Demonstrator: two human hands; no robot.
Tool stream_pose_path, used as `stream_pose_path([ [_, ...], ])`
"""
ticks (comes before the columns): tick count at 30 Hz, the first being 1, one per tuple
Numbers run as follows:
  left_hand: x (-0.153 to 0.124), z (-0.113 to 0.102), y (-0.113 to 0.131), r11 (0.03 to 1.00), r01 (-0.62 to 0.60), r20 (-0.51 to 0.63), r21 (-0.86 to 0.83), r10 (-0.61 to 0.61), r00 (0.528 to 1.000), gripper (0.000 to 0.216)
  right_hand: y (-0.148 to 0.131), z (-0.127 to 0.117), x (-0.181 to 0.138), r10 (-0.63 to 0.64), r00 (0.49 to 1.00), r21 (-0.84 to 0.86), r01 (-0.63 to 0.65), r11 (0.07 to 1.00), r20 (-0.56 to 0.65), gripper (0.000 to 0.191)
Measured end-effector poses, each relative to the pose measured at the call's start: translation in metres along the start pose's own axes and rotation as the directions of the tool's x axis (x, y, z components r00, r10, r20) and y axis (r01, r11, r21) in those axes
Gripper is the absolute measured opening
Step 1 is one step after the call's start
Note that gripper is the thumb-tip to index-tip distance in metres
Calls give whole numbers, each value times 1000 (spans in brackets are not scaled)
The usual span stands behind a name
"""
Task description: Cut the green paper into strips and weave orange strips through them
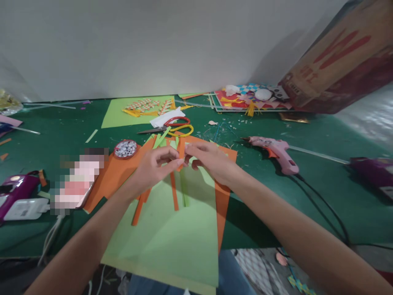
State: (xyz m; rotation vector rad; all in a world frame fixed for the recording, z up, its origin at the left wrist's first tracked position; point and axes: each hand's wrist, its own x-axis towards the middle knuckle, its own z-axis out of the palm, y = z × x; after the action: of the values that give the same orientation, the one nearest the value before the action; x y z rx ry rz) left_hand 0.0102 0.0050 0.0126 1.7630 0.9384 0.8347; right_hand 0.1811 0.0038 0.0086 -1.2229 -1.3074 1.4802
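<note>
Over the light green paper sheet (172, 241), my left hand (155, 164) and my right hand (210, 159) meet, fingertips almost touching. Both pinch a short orange paper strip (182, 146) that stands up between them. Below the fingers an orange strip (174, 192) and a green strip (184, 194) extend toward me; whether these join the pinched one I cannot tell. More orange strips (137, 211) lie left on the sheet, and green strips (161, 138) lie beyond my left hand. Orange paper (223, 200) shows beneath the green sheet.
Scissors (179, 126) with red and yellow handles lie just beyond my hands. A round case of googly eyes (125, 149) and a blurred phone (78, 182) are at left. At right rest a pink glue gun (274, 151) with a cord and a large paper bag (334, 61).
</note>
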Motion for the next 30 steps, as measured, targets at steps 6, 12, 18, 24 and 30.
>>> stream_pose_path([
  [6, -1, -1, -6, 999, -14, 51, -30, 16, 999, 19, 3, 1, 0, 24, 999, 93, -28, 995, 40, 12],
  [12, -2, -2, -6, 999, -20, 39, -36, 22, 999, 20, 4, 0, 2, 112, 993, 25, -113, 993, 22, 18],
  [18, -1, -1, -7, 1000, -14, 36, -5, 14, 999, 18, 4, -1, 3, -29, 999, 14, 28, 1000, 39, 11],
  [24, -1, 0, -8, 998, 57, 50, -15, -56, 997, 20, 2, -2, 1, -102, 994, 14, 102, 995, -44, 14],
  [30, -1, 0, -9, 997, 72, 46, -32, -70, 996, 18, 0, -2, 1, -69, 997, 49, 67, 997, 41, 14],
])
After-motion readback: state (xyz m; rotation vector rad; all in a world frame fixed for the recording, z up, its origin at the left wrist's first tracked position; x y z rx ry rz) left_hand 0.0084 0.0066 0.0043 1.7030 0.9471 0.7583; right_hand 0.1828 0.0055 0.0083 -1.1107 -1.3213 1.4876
